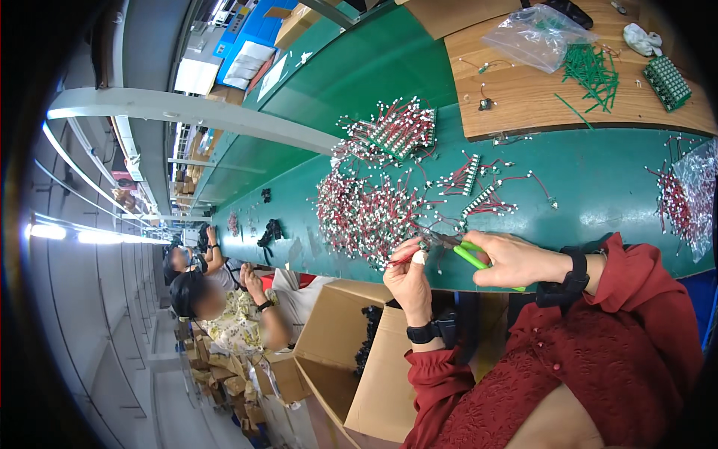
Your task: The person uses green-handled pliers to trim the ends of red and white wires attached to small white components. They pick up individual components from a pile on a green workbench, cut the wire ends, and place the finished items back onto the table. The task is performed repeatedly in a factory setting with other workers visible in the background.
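Observation:
My right hand [516,260] is closed around green-handled cutting pliers [470,257]. Their metal jaws meet a small wired circuit board [425,244] at the fingertips of my left hand [409,280]. The left fingers are pinched on that piece, and a white covering wraps one fingertip. Whether the jaws are closed is too small to tell. Just beyond the hands lies a large heap of small boards with red wires and white connectors [366,213]. To its right, short strips of wired boards [471,176] lie on the green tabletop [591,191].
A wooden board [523,93] at the far right bears a clear plastic bag [538,36], thin green strips [591,75] and a green panel [667,84]. More wired pieces [675,198] sit at the right edge. An opened cardboard box [381,367] stands below the table. Co-workers [232,307] sit to the left.

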Demonstrator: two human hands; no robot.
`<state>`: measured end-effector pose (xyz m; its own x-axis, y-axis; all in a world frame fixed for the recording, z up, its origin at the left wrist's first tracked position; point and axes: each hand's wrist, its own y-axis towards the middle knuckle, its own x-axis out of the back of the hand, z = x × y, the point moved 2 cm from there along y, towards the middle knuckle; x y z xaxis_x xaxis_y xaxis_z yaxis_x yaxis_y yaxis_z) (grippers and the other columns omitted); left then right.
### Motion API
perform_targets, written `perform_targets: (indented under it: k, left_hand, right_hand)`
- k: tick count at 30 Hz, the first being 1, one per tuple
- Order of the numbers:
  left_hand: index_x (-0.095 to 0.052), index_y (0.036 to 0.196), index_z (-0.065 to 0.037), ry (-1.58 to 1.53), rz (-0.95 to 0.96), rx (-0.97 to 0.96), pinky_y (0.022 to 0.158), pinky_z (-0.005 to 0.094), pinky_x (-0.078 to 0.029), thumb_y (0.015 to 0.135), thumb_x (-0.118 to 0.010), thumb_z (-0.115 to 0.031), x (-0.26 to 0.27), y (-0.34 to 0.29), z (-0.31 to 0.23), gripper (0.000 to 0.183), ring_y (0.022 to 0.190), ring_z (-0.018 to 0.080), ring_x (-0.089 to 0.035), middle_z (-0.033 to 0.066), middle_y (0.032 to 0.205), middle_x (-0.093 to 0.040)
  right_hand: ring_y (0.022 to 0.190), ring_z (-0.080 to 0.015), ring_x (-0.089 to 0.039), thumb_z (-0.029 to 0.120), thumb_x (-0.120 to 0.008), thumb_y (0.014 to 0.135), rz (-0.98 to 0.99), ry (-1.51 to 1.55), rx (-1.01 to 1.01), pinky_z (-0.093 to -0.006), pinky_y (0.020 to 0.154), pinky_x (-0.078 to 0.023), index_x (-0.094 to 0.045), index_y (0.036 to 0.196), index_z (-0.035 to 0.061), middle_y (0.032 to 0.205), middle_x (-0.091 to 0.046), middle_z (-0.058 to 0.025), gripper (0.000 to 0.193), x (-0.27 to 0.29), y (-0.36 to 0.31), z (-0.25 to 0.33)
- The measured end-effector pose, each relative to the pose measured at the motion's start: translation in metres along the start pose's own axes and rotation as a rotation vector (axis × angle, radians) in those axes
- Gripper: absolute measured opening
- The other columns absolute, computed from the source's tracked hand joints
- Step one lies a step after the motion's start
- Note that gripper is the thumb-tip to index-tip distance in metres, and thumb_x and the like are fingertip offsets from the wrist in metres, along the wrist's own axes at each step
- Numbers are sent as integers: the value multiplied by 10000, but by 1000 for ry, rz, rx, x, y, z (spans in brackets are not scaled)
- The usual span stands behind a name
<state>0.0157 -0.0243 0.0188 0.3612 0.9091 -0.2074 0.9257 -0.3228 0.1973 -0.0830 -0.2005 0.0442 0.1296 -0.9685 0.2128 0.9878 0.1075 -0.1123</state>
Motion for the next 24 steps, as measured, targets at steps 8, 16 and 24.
perform_targets:
  k: [8, 16, 24]
  left_hand:
    - [-572, 887, 13, 42, 90, -33, 805, 299, -463, 747, -583, 74, 0, 4, -2, 153, 893, 203, -562, 164, 998, -577]
    - [-585, 896, 13, -274, -68, 155, 802, 323, -474, 770, -590, 45, -6, 3, -1, 130, 867, 199, -568, 145, 991, -572]
    - [-582, 911, 14, -315, -130, 222, 823, 341, -478, 792, -579, 29, -7, 3, -5, 120, 880, 215, -568, 159, 1002, -570]
  right_hand:
    - [736, -299, -576, 233, -576, 669, 145, -117, -23, -385, 640, -438, -464, 1039, -30, 813, -571, -169, 467, 5, 1, 5]
    - [625, -30, -438, 168, -540, 763, 323, 680, -140, -185, 502, -350, -483, 1079, 51, 781, -473, 21, 342, -7, 3, -3]
    - [777, -250, -546, 260, -578, 717, -51, -159, -3, -357, 652, -441, -420, 1139, 9, 857, -535, -127, 516, 5, 11, 2]
